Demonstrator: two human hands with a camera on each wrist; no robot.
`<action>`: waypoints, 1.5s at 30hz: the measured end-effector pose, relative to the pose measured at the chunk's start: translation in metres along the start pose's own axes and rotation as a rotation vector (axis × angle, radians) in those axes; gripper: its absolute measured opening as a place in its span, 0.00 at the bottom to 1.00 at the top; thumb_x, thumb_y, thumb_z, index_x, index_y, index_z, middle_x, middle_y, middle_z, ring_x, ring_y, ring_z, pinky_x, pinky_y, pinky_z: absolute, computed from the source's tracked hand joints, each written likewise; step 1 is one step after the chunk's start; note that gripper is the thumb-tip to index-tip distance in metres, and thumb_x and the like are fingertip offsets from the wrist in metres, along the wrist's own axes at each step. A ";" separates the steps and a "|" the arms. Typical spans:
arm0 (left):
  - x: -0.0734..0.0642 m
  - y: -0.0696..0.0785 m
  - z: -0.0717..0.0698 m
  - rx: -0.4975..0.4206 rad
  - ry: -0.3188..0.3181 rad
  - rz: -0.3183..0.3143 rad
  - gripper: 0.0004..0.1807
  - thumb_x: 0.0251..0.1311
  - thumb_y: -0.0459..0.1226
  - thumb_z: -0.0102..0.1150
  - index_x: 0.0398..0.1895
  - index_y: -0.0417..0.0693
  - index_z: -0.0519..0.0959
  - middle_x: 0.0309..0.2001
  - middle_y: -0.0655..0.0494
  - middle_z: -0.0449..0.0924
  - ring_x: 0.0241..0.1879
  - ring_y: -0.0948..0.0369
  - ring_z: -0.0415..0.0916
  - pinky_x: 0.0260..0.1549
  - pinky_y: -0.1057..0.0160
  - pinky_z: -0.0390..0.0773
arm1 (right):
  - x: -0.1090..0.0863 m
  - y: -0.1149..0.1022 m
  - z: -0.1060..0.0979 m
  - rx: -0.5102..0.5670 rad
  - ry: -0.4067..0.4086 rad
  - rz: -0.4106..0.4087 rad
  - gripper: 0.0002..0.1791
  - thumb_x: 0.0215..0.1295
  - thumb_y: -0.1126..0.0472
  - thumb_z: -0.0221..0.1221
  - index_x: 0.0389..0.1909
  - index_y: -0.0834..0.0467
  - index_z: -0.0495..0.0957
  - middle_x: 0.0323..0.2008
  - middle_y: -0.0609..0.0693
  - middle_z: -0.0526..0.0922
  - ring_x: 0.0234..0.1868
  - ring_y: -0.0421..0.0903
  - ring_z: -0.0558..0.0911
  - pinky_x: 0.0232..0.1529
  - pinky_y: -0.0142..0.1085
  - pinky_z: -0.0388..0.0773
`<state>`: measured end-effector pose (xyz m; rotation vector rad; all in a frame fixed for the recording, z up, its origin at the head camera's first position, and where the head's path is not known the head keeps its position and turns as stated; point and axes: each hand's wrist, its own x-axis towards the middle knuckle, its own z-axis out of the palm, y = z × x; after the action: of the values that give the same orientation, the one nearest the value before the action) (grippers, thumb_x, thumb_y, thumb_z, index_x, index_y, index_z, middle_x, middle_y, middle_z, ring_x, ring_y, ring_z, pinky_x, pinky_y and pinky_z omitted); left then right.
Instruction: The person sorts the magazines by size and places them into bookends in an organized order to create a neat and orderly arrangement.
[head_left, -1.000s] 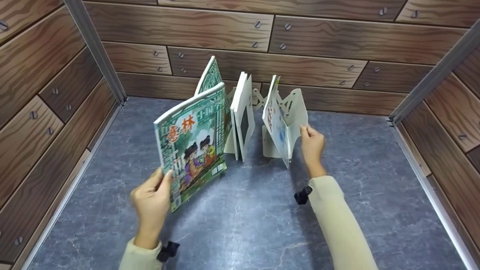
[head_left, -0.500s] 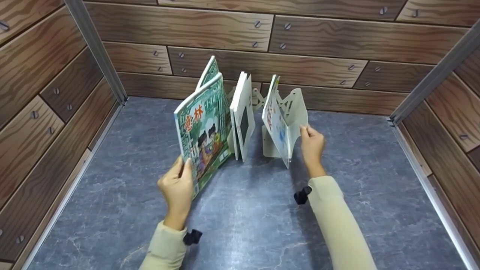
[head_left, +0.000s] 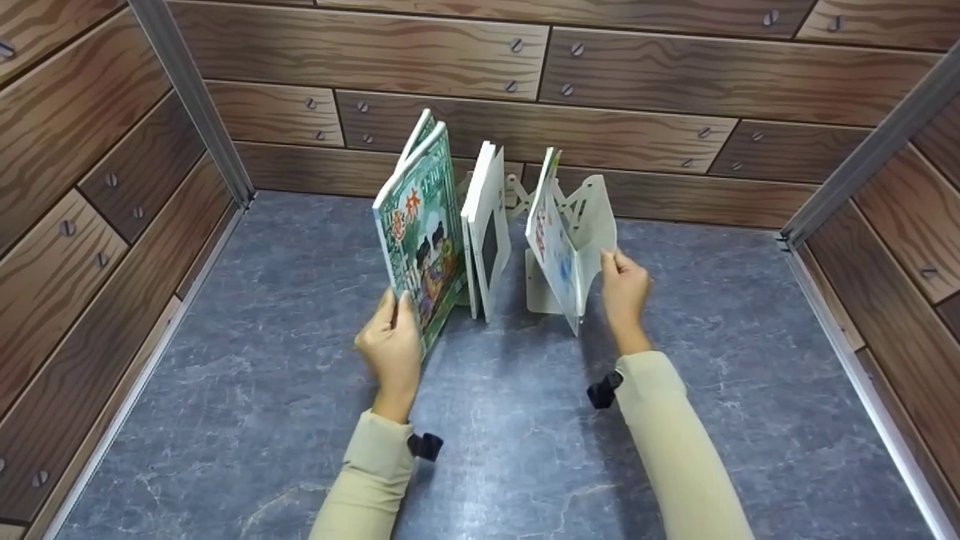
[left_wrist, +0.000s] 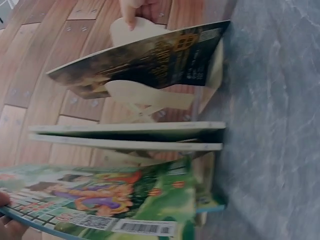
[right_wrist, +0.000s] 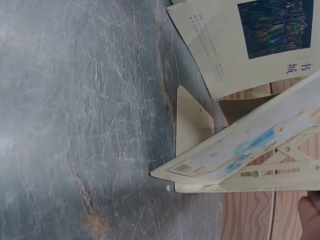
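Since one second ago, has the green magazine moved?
Yes. The green magazine, held by the left hand, moved right and back, now almost against the white book in the rack.

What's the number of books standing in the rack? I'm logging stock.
4, as far as shows: a green book gripped by the left hand, another green one behind it, a white book mid-rack, and a leaning book by the right hand. Others may hide.
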<state>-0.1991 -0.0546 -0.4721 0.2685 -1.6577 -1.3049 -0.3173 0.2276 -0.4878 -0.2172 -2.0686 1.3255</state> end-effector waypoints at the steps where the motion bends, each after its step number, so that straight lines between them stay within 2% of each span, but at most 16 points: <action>1: -0.001 -0.001 0.004 -0.003 0.010 0.000 0.14 0.55 0.24 0.68 0.45 0.27 0.83 0.43 0.32 0.83 0.45 0.43 0.85 0.43 0.53 0.85 | 0.000 0.000 0.000 -0.002 0.001 -0.001 0.18 0.65 0.64 0.63 0.16 0.68 0.79 0.11 0.36 0.63 0.15 0.30 0.56 0.18 0.25 0.51; 7: -0.001 -0.005 0.015 -0.007 0.012 0.003 0.13 0.56 0.25 0.67 0.46 0.29 0.84 0.43 0.35 0.85 0.43 0.45 0.86 0.42 0.55 0.86 | -0.002 0.000 0.000 -0.026 -0.006 0.011 0.21 0.65 0.63 0.63 0.13 0.65 0.75 0.10 0.38 0.62 0.15 0.32 0.56 0.18 0.26 0.50; 11: 0.000 -0.006 0.014 -0.015 0.018 0.001 0.13 0.56 0.24 0.66 0.46 0.27 0.83 0.44 0.33 0.84 0.44 0.44 0.86 0.42 0.53 0.86 | -0.002 0.000 0.000 -0.015 -0.012 0.016 0.16 0.65 0.63 0.64 0.18 0.67 0.82 0.11 0.37 0.65 0.16 0.32 0.57 0.18 0.25 0.52; 16: 0.003 -0.004 0.010 -0.010 0.012 0.008 0.14 0.57 0.24 0.66 0.47 0.26 0.82 0.45 0.31 0.83 0.47 0.43 0.84 0.44 0.51 0.85 | 0.000 0.001 -0.001 -0.008 -0.006 0.009 0.20 0.65 0.63 0.63 0.13 0.63 0.76 0.10 0.36 0.60 0.15 0.32 0.54 0.18 0.26 0.49; 19: 0.004 -0.002 0.010 -0.017 0.020 0.020 0.14 0.58 0.24 0.65 0.47 0.27 0.82 0.45 0.31 0.83 0.46 0.43 0.85 0.43 0.51 0.85 | 0.001 0.000 -0.001 -0.004 -0.011 0.008 0.18 0.65 0.62 0.63 0.16 0.64 0.79 0.11 0.36 0.63 0.15 0.30 0.55 0.18 0.26 0.50; 21: 0.004 -0.002 0.011 -0.017 0.029 0.034 0.13 0.58 0.24 0.65 0.47 0.27 0.83 0.45 0.31 0.83 0.45 0.43 0.85 0.42 0.52 0.86 | 0.002 0.000 0.000 0.003 -0.012 0.009 0.14 0.65 0.63 0.63 0.22 0.66 0.85 0.12 0.37 0.67 0.16 0.29 0.57 0.18 0.25 0.52; 26: 0.003 -0.004 0.019 -0.002 0.036 0.044 0.12 0.58 0.25 0.65 0.46 0.28 0.84 0.44 0.33 0.84 0.43 0.44 0.86 0.41 0.53 0.86 | 0.001 0.000 0.000 0.011 -0.008 0.002 0.16 0.65 0.63 0.64 0.18 0.66 0.81 0.11 0.38 0.64 0.15 0.28 0.55 0.18 0.25 0.51; 28: 0.002 -0.005 0.023 -0.008 0.034 0.032 0.13 0.58 0.25 0.65 0.46 0.29 0.84 0.45 0.34 0.84 0.44 0.45 0.86 0.41 0.53 0.86 | 0.001 0.001 0.000 0.012 -0.009 0.001 0.17 0.65 0.63 0.64 0.16 0.65 0.79 0.10 0.36 0.61 0.15 0.28 0.55 0.18 0.25 0.50; 32: 0.002 -0.005 0.028 -0.028 0.033 0.004 0.13 0.59 0.25 0.65 0.47 0.29 0.83 0.46 0.34 0.83 0.47 0.45 0.85 0.43 0.52 0.86 | 0.001 0.000 -0.001 -0.004 -0.010 0.008 0.18 0.65 0.63 0.63 0.17 0.67 0.79 0.10 0.38 0.62 0.15 0.30 0.56 0.19 0.25 0.51; 34: 0.003 -0.004 0.031 -0.036 0.046 -0.014 0.13 0.59 0.25 0.65 0.48 0.29 0.83 0.47 0.34 0.83 0.47 0.45 0.85 0.44 0.51 0.86 | 0.001 0.000 -0.001 -0.010 -0.002 0.014 0.14 0.64 0.63 0.64 0.21 0.67 0.83 0.12 0.38 0.68 0.16 0.30 0.58 0.19 0.25 0.53; 36: 0.004 -0.005 0.035 -0.041 0.054 -0.028 0.14 0.59 0.26 0.65 0.48 0.29 0.82 0.47 0.33 0.83 0.48 0.45 0.84 0.45 0.51 0.85 | 0.001 0.000 -0.002 -0.011 0.002 0.017 0.15 0.64 0.63 0.64 0.22 0.70 0.83 0.13 0.40 0.69 0.16 0.31 0.58 0.19 0.25 0.53; 39: 0.003 -0.007 0.042 -0.064 0.058 -0.057 0.14 0.59 0.27 0.65 0.48 0.29 0.82 0.48 0.34 0.83 0.49 0.45 0.84 0.46 0.52 0.85 | 0.001 0.000 -0.001 -0.007 0.006 0.013 0.15 0.64 0.63 0.64 0.21 0.69 0.83 0.13 0.40 0.70 0.16 0.30 0.59 0.19 0.25 0.54; 41: 0.002 -0.009 0.046 -0.088 0.061 -0.084 0.14 0.60 0.26 0.65 0.48 0.29 0.82 0.48 0.34 0.83 0.50 0.46 0.84 0.47 0.53 0.85 | 0.000 0.000 -0.001 -0.005 -0.004 0.009 0.19 0.65 0.63 0.64 0.15 0.67 0.78 0.11 0.39 0.65 0.15 0.31 0.57 0.19 0.25 0.52; 45: -0.003 -0.014 0.054 -0.128 0.070 -0.126 0.14 0.59 0.25 0.64 0.48 0.28 0.82 0.49 0.34 0.82 0.51 0.45 0.83 0.48 0.54 0.84 | 0.000 0.000 -0.002 -0.018 -0.014 0.005 0.27 0.65 0.63 0.63 0.07 0.54 0.65 0.08 0.34 0.57 0.14 0.31 0.54 0.18 0.26 0.49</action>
<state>-0.2448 -0.0241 -0.4827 0.3423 -1.5123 -1.4733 -0.3159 0.2293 -0.4866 -0.2216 -2.0938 1.3160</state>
